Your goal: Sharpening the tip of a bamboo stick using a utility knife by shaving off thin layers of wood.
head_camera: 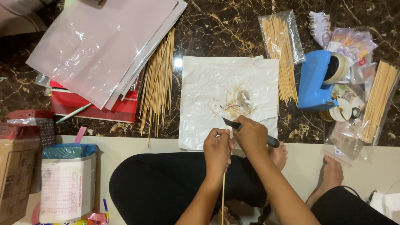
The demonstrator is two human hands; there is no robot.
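My left hand (216, 150) grips a thin bamboo stick (223, 196) that runs down toward my lap. My right hand (251, 136) holds a small knife (230, 123) with a dark blade, its tip beside the stick's upper end; the black handle end (273, 142) sticks out to the right. Both hands hover over the near edge of a crumpled white sheet (216, 79) on the dark marble floor. Pale shavings and scraps (237, 102) lie on the sheet just beyond the hands.
A loose pile of bamboo sticks (158, 79) lies left of the sheet, bagged sticks (281, 37) and another bundle (379, 100) to the right. A blue tape dispenser (314, 81), tape rolls, pink sheets (104, 46), red folders, a box (66, 183) surround me.
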